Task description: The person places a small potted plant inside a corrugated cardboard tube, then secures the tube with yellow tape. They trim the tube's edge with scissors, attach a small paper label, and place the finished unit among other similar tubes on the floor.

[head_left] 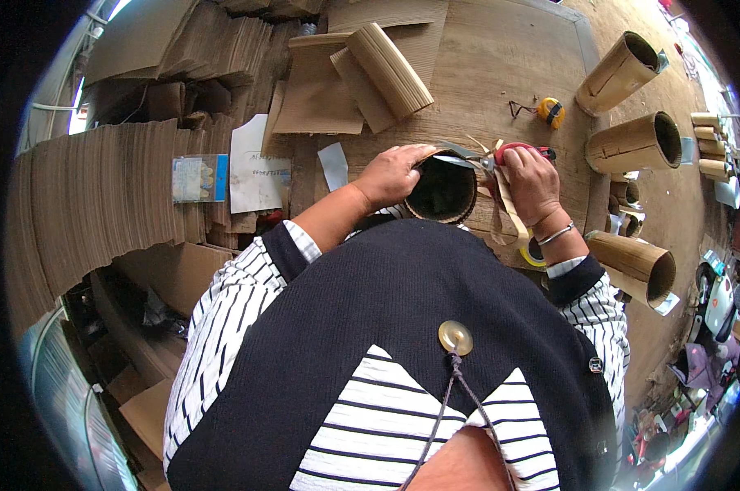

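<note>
The left hand (394, 176) is clamped on the rim of a cardboard tube (442, 190), its fingers close together along the left side; how the thumb sits is hard to make out. The tube is near the bench's near edge, its open end facing up, its inside too dark to read and its lower part hidden by the rim and the person's chest. The right hand (532, 184) is clamped around the red handles of scissors (485, 162), the fingers underneath out of sight; the blades lie across the tube's far rim, and whether they are cutting cannot be told. Pale strips (510, 214) hang beside the right hand, their upper ends partly covered. A yellow roll of tape (534, 252) shows only in part by the right wrist. The near edge of the bench (484, 74) is mostly covered by the body. Toward its right edge lies a yellow tape measure (551, 113); toward its far edge, a roll of ridged cardboard (393, 72) rests over flat pieces, covering part of them. On the left, a long stack of cardboard (100, 204) runs into the dark rim. Beyond the right edge are more tubes (632, 146), what bears them unclear.
</note>
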`<state>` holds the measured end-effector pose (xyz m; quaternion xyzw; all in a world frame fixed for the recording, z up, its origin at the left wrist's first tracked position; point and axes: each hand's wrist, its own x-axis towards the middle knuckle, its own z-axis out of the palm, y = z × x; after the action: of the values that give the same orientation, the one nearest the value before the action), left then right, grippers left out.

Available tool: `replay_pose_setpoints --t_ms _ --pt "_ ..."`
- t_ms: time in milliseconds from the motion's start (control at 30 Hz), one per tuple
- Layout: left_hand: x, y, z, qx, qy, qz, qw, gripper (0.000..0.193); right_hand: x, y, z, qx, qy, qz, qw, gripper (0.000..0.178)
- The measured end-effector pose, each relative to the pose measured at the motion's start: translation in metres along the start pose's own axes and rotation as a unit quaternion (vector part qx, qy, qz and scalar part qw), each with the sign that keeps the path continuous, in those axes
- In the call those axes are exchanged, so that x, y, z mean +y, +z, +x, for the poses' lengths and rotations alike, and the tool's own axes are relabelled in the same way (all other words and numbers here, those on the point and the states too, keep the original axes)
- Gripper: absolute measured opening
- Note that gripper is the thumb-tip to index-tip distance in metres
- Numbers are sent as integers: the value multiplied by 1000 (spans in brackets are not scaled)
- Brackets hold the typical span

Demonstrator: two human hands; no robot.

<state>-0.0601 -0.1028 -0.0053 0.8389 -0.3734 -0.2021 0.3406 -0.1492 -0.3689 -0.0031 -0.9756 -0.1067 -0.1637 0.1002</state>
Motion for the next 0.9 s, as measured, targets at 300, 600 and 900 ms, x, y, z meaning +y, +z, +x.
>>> replay_pose_setpoints --t_ms 300,600,900 --pt "-7 -13 21 -84 38 -42 995 49 14 -1 -10 -47 -12 64 997 20" --pt "-33 1 23 -23 4 -175 984 51 27 11 -3 -424 261 20 867 45" --pt "-55 -10 -21 24 -25 -52 998 45 58 68 -125 -460 487 477 569 26"
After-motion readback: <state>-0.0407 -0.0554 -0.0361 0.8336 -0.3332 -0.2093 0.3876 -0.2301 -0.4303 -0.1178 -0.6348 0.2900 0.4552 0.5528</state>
